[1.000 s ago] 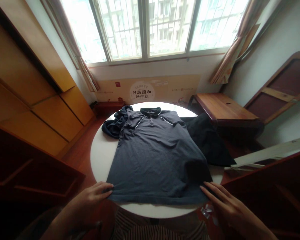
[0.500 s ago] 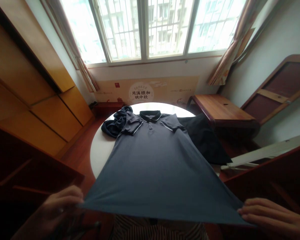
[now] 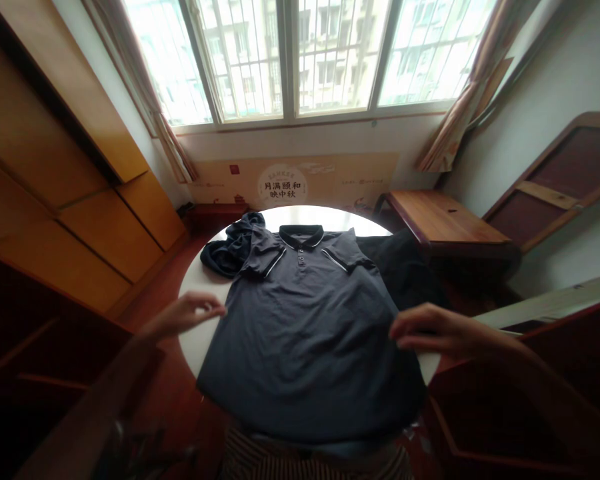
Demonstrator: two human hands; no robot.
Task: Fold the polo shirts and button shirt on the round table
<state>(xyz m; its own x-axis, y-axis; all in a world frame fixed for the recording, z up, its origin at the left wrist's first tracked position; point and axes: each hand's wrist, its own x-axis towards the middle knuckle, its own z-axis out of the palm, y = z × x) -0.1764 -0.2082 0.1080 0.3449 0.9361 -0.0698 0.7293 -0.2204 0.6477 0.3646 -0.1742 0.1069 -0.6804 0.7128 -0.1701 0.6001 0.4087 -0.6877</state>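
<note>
A dark grey polo shirt [image 3: 305,333] lies front up, its collar at the far side and its lower part draping over the near edge of a round white table [image 3: 193,293]. Soft wrinkles cross its body. At the shirt's left side edge, my left hand [image 3: 197,312] is closed in a pinch with the fingertips on the fabric. My right hand [image 3: 430,328] has its fingers curled at the right side edge, slightly blurred. The short sleeves with white trim are folded inward over the chest.
A crumpled dark garment [image 3: 225,250] lies left of the shirt, and a black cloth [image 3: 400,263] lies to its right. Beyond stands a low wooden table [image 3: 450,217]. Yellow cabinets [image 3: 125,233] line the left side, with windows [image 3: 330,60] ahead.
Both hands have let go of the bottom hem corners and moved forward and inward to the shirt's side edges. The stretched hem has dropped slack over the table edge, and the fabric is wrinkled.
</note>
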